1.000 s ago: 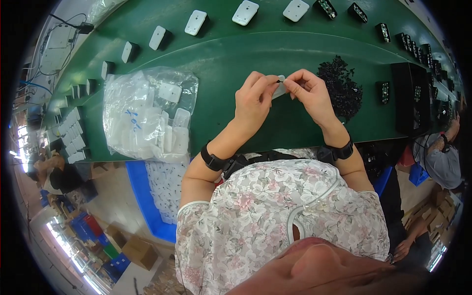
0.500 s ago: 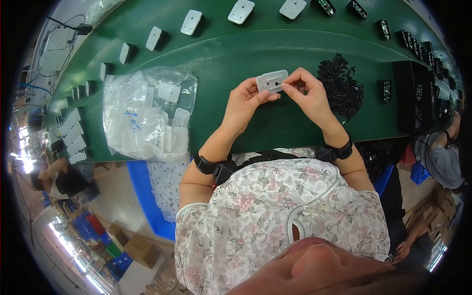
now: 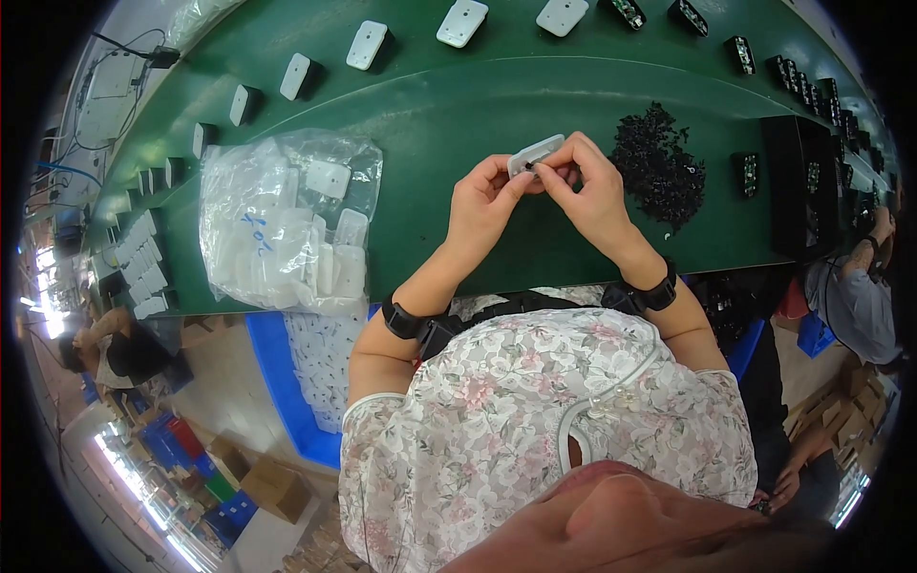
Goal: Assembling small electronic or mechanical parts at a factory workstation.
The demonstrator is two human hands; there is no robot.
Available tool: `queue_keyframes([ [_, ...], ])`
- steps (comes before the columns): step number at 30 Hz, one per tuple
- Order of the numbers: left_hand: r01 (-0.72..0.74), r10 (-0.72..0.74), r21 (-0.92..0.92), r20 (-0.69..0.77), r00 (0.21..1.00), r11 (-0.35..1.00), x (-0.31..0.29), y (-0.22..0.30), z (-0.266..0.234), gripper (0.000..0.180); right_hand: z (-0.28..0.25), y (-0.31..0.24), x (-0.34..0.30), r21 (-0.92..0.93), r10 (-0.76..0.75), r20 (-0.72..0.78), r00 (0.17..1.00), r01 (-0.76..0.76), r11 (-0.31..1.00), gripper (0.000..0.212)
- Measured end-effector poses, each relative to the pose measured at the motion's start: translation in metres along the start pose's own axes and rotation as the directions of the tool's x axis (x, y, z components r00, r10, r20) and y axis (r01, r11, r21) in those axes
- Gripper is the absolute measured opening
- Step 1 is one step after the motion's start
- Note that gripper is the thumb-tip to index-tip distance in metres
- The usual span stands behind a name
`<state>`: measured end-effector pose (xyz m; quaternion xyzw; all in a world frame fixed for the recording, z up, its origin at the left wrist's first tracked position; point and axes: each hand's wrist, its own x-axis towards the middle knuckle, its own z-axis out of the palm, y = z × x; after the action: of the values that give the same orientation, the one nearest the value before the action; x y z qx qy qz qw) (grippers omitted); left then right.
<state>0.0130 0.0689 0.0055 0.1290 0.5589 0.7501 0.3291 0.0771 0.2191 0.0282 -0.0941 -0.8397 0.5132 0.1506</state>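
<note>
green, glossy tabletop point(image 3: 435, 110) curves across the view, with six white-topped cases point(image 3: 367, 45) standing singly in an arc along its far side and more crowded at the left edge. the left hand point(image 3: 480, 202) has its thumb and fingers closed, pinching one pale grey-white cover point(image 3: 540, 148) by its left end. the right hand point(image 3: 586, 189) is nearly shut too, thumb and forefinger together on one small dark piece point(image 3: 530, 166) at the cover's near side; its other fingers are curled and partly hidden. the cover is tilted, raised between the two sets of fingertips. one heap of small black parts point(image 3: 656, 162) lies just right of the right hand; one clear bag of white covers point(image 3: 258, 239) sits well to the left, its contents too overlapped to count. past the heap are one lone black case point(image 3: 746, 175) and one black box point(image 3: 793, 191).
</note>
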Motion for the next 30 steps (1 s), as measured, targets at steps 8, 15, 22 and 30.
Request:
queue_keyframes([
  [8,-0.116,0.116,0.061,0.002,0.993,0.991,0.001,0.001,-0.001,0.014,-0.006,-0.002,-0.001,-0.135,-0.205,-0.003,0.979,0.202,0.970,0.016],
  [15,-0.049,0.044,0.075,0.071,0.997,0.996,0.001,0.008,0.002,0.013,-0.017,0.002,0.002,-0.090,-0.137,0.000,0.991,0.136,0.987,0.024],
  [22,-0.011,-0.008,0.209,0.093,0.996,0.978,0.007,0.015,0.000,0.017,-0.019,0.008,0.015,0.099,0.221,0.250,0.943,-0.252,0.963,0.023],
  [30,0.006,0.047,0.390,-0.126,0.991,0.921,0.041,0.013,-0.044,0.015,-0.060,0.037,0.111,-0.219,-0.094,-0.115,0.989,0.067,0.973,0.033],
])
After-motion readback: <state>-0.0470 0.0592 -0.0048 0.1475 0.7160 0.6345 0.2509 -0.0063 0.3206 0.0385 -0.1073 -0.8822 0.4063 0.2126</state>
